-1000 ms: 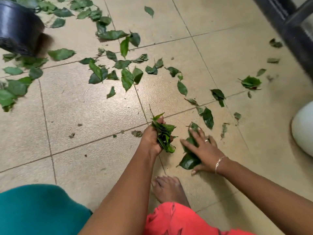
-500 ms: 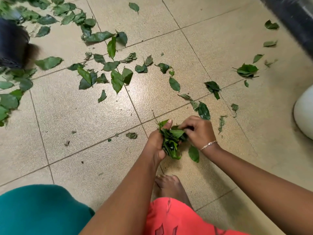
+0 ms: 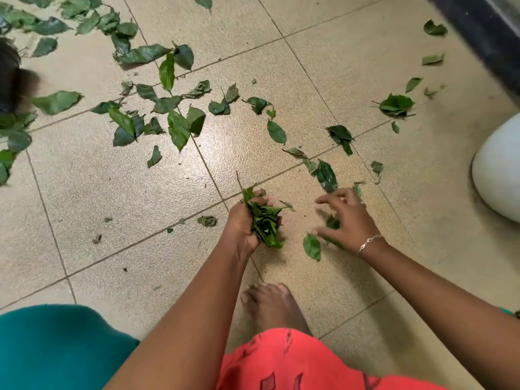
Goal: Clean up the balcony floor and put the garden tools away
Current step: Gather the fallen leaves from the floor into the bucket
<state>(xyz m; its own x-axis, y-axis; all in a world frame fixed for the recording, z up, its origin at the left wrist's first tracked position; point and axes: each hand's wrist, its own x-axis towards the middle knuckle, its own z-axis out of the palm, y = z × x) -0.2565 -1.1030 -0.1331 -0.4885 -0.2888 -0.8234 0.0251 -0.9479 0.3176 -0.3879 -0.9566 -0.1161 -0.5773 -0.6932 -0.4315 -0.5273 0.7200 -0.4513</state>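
Nearest, bare foot (image 3: 274, 305) on the tiled floor (image 3: 84, 192), orange cloth over the knee. Left hand (image 3: 244, 220) fisted round a bunch of leaves (image 3: 264, 220), held just above the floor. Right hand (image 3: 346, 218) beside it, fingers spread wide and blurred, holding nothing clear; one leaf (image 3: 311, 246) lies by its thumb. Farther out, loose leaves (image 3: 177, 128) scattered across the tiles, thickest far left near a dark pot (image 3: 8, 77). White round object (image 3: 498, 170) at right edge.
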